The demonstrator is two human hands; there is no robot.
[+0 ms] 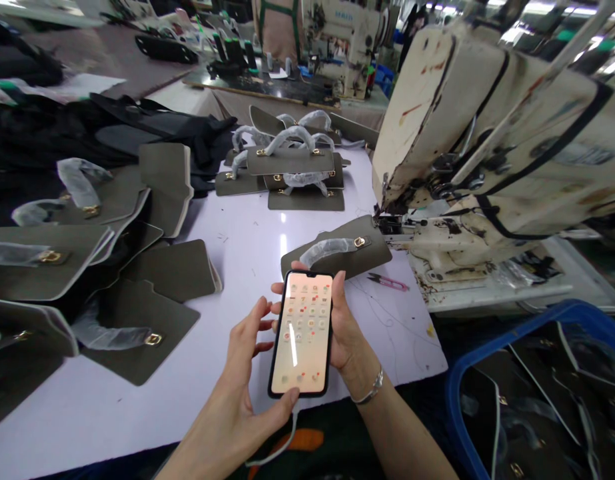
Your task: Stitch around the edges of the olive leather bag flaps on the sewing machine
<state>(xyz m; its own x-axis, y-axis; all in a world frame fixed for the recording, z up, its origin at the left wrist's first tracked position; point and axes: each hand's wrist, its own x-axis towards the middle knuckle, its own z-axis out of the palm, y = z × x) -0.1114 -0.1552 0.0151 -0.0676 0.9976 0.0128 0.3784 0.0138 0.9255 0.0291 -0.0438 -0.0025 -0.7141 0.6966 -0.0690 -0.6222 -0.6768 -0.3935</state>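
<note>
A smartphone [302, 357] with a lit screen of app icons is held upright over the table's front. My right hand [350, 333] is closed around it, thumb along the right edge and fingertips showing past the left edge. My left hand [247, 373] grips its lower left side, with the thumb on the bottom edge and bent fingers at the left edge. A white cable [284, 447] hangs below the phone. Just beyond it lies a dark olive bag panel [374, 257] with a plastic-wrapped handle [330, 249], reaching to the sewing machine [437, 120].
Pink thread snips [388, 281] lie right of the phone. More handled panels are stacked at the back [307, 200] and heaped on the left [137, 327]. A blue basket [454, 393] of similar pieces stands at lower right. Loose threads lie on the white tabletop [237, 247].
</note>
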